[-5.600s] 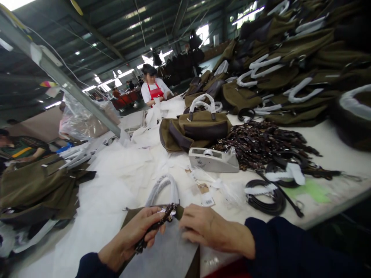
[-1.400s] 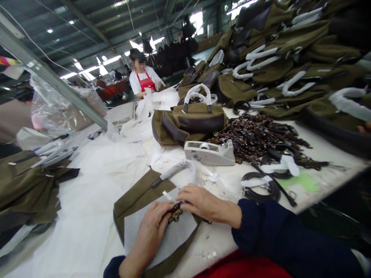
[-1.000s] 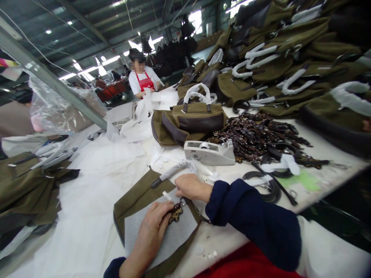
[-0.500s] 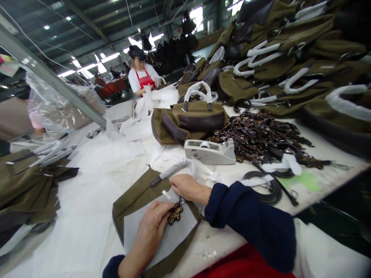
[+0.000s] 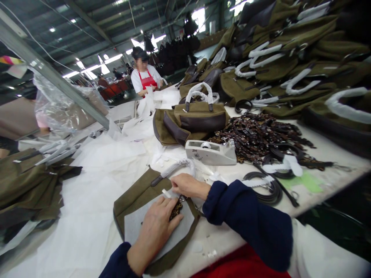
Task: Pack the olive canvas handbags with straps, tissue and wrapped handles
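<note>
An olive bag lies flat on the table before me, with a grey-white sheet over its middle. My left hand rests over a leopard-print charm on the sheet, thumb apart from the fingers, partly covering the charm. Closed fingers of my right hand pinch something small at the bag's upper edge, beside the base of a wrapped handle; what they hold is hidden. A small white tag shows between the hands.
Beyond the bag stand a tape dispenser, a finished olive handbag and a heap of dark straps. Coiled straps lie right. Olive bags are piled at back right and left. A person in a red apron stands farther back.
My left hand has moved up and right over the charm, covering more of it, and its thumb has spread. My right hand stays almost where it was.
</note>
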A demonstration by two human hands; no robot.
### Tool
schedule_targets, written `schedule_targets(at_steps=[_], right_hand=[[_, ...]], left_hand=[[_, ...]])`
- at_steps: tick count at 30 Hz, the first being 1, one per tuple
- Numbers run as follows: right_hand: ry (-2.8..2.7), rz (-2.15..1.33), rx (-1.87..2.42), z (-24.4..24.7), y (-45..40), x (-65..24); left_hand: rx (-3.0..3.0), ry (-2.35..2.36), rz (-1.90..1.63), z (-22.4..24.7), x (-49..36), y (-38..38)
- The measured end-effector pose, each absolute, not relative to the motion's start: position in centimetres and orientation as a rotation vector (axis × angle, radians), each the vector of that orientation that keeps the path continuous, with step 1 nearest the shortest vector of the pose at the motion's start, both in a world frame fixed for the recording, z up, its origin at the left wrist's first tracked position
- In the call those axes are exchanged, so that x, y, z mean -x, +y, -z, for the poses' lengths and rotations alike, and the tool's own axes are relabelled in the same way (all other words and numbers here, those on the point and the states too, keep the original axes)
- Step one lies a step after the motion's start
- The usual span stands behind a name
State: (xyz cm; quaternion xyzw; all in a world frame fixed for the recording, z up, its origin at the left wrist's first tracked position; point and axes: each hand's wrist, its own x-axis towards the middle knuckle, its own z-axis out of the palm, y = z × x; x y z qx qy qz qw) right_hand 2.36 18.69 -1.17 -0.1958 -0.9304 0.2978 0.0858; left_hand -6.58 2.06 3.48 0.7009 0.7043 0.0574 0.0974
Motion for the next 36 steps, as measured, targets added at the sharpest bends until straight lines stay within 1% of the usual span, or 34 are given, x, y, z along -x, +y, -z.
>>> schedule_targets(at_steps=[5, 10, 15, 18, 21, 23, 24, 27, 29, 36], right_hand=[[-2.743, -0.863, 0.61, 1.1, 18.3, -2.2], [-2.723, -0.85, 0.618, 1.5, 18.1, -1.7], [-2.712, -0.838, 0.56, 0.9, 17.9, -2.8], [-2.668, -0.857, 0.36, -0.3, 17.4, -5.5], [-2.689, -0.924, -0.051, -1.1, 16.6, -8.9], [-2.722, -0.887, -0.258, -1.1, 15.8, -10.6], [-2.745, -0.831, -0.294, -1.0, 15.5, -11.1], [-2.804, -0.633, -0.243, -0.5, 14.5, -11.4], [-2.801, -0.574, -0.154, -0.2, 14.1, -10.8], [-2.723, -0.702, 0.214, 0.4, 14.3, -7.3]], left_hand=[[-2.148, 1.999, -0.282, -2.4, 7.5, 1.7], [-2.176, 1.93, -0.351, -2.4, 7.9, 1.4], [-2.131, 1.961, -0.337, -2.7, 7.6, 1.1], [-2.102, 1.975, -0.328, -2.8, 7.7, 0.3], [-2.082, 1.945, -0.381, -2.8, 8.1, -0.4], [-2.071, 1.929, -0.432, -2.7, 8.4, -0.5], [-2.067, 1.921, -0.453, -2.6, 8.5, -0.5], [-2.037, 1.886, -0.5, -2.3, 8.7, -0.4], [-2.001, 1.871, -0.541, -2.2, 8.7, -0.4], [-1.813, 1.911, -0.635, -2.7, 8.7, -0.9]])
